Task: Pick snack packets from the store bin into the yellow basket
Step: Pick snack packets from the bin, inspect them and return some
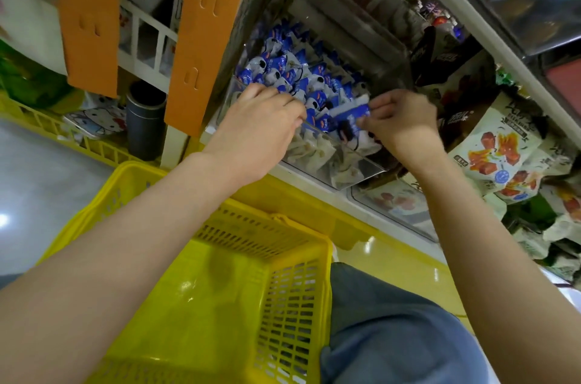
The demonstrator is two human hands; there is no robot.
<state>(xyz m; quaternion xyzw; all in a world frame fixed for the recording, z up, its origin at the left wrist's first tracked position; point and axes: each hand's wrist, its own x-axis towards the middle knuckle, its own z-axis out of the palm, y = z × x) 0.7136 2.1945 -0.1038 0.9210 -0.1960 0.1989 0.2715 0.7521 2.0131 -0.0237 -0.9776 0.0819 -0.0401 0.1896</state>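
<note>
Head view, looking down and forward: the yellow basket (295, 305) sits right below my arms, and on the part of its floor that shows I see no packets, so I reckon the collecting has hardly begun. Just beyond it, higher up, is the clear store bin (355, 174), heaped with blue-and-white snack packets (292, 69), so there is plenty left to take. My left hand (264, 129) is down in the pile at the bin's near left corner, fingers bent over the packets. Their tips are buried, so I cannot tell whether they have hold of one or only rest there. My right hand (405, 125) is at the bin's front rim, thumb and fingers pinching one blue-and-white packet (352, 114) by its end. That packet is raised just over the rim, above the bin and not over the basket. As I judge it, that makes one packet gripped and none dropped in yet. What remains is to carry this one down to the basket, let go, and reach back for more.
</note>
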